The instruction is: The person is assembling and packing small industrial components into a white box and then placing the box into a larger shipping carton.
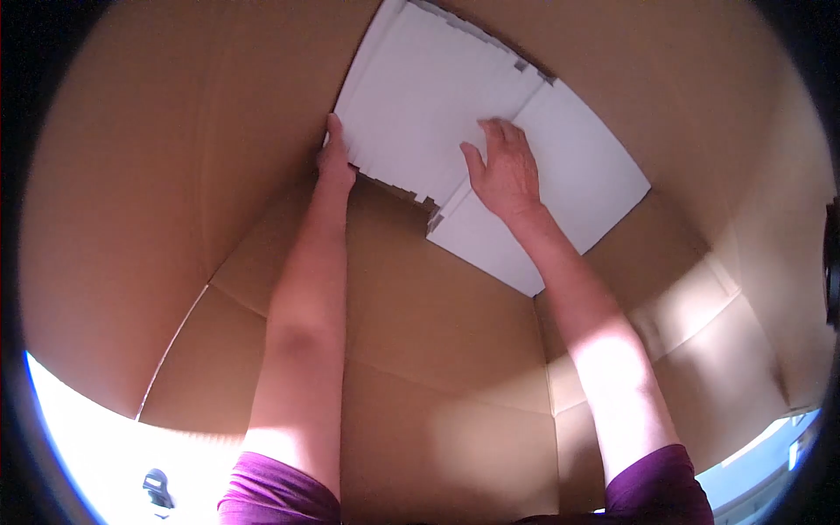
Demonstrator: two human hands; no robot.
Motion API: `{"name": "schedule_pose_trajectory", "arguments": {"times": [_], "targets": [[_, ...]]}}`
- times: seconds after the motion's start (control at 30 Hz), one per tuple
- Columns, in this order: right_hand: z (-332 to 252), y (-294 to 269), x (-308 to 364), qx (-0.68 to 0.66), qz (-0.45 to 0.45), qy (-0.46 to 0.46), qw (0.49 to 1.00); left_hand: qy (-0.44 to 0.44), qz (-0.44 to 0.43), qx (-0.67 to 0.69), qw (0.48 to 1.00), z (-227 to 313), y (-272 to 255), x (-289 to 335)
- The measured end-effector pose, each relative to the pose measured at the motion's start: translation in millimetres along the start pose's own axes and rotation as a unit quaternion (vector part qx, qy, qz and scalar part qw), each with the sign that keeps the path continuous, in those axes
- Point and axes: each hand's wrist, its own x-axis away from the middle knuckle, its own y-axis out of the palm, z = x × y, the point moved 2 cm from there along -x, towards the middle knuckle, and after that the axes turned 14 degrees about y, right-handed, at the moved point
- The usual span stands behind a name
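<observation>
Two purple sleeves (278, 490) reach deep into a big brown box (420, 350). At its far end lies a white cardboard sheet (560, 175), probably light, stiff and easily creased, best held by its edges. The left hand (335, 162) pinches its left edge; the right hand (503, 171) presses flat on its middle.

You look into large brown cardboard box (420, 350): its creased floor carries flat white cardboard sheet (560, 166) at far end, notched near edge, lying directly on brown panel.
</observation>
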Motion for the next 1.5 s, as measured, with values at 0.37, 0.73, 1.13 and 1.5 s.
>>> {"name": "schedule_pose_trajectory", "arguments": {"times": [0.37, 0.73, 1.13, 1.5], "targets": [[-106, 5, -163, -0.064, 0.015, -0.043, 0.997, 0.023, 0.05, -0.102, 0.993, -14, -16, -16], [-106, 22, -209, -0.027, -0.09, 0.049, 0.994, 0.017, 0.068, -0.133, 0.989, -21, -8, -12], [-105, 30, -224, -0.027, -0.101, 0.027, 0.994, 0.041, 0.116, -0.115, 0.986, -17, -14, -14], [-92, 54, -239, 0.139, 0.003, -0.02, 0.99, 0.041, 0.133, -0.222, 0.965, 7, 11, 6]]}}
